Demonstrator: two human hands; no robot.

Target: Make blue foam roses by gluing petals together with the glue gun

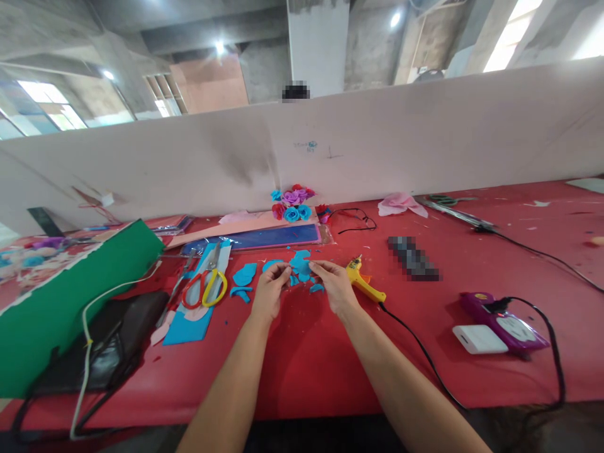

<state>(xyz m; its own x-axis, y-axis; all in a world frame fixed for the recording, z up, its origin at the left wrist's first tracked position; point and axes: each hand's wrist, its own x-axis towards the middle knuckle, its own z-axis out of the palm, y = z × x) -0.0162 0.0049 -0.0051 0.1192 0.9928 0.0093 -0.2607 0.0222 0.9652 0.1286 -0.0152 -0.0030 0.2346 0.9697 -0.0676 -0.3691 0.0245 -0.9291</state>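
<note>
My left hand [272,286] and my right hand [336,284] are close together over the red table. Thumb and fingers of each pinch an edge of a blue flower-shaped cutout [301,264], which looks like thin foam or crepe paper. Small blue scraps [316,288] lie under and around it. Left of my left hand are blue petal pieces [244,274] and a curled blue strip [241,293]. A yellow glue gun [364,283] rests just right of my right hand, its nozzle pointing away from me.
Scissors [214,286] with red and yellow handles lie on blue sheets [186,327] at left. Finished paper roses [292,200] stand at the back by a white partition [401,138]. A purple power strip [519,330] sits at right, a black bag [104,340] at left.
</note>
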